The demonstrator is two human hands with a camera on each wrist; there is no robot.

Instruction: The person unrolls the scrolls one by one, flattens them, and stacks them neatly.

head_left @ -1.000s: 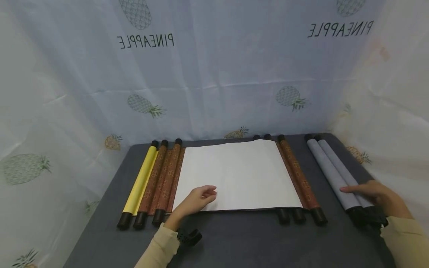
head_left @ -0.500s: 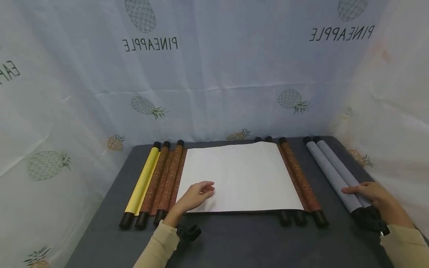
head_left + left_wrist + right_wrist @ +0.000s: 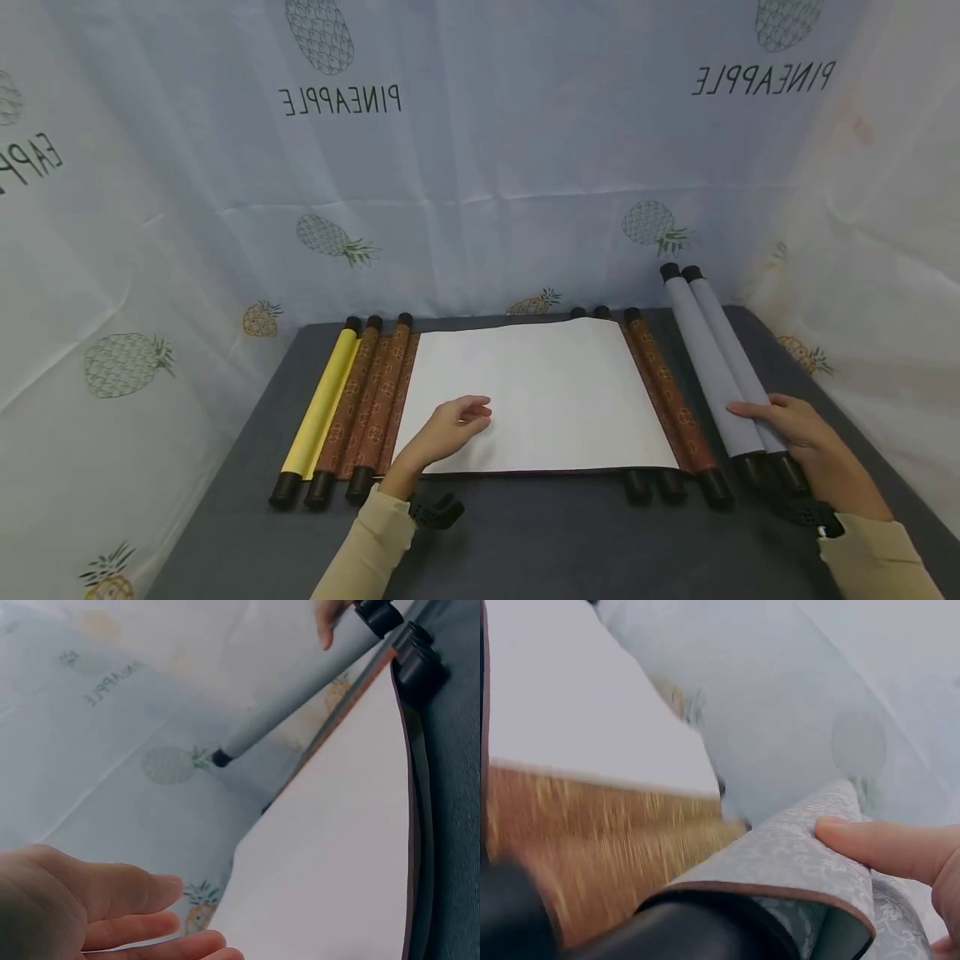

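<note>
My right hand (image 3: 813,446) grips a silver-grey patterned scroll (image 3: 712,358) near its front end, the thumb lying across its surface. Two rolls with black end knobs make up this scroll, and its far end tilts up off the table. In the right wrist view, the scroll's end (image 3: 772,859) shows rolled fabric edged in brown around a black rod. My left hand (image 3: 450,432), fingers loosely bent and holding nothing, hovers above the left part of a white sheet (image 3: 558,392) spread between brown patterned scroll rolls. The grey scroll (image 3: 300,686) also appears raised in the left wrist view.
Left of the white sheet lie brown patterned rolls (image 3: 386,400) and a yellow scroll (image 3: 324,404). Another brown roll (image 3: 667,392) borders its right side, black knobs beside it. A pineapple-print curtain (image 3: 480,167) encloses the dark grey table (image 3: 570,542) at back and sides.
My right hand has lifted the grey scroll's far end off the table and carried it somewhat left, toward the brown roll. The left hand has shifted slightly right and up above the sheet.
</note>
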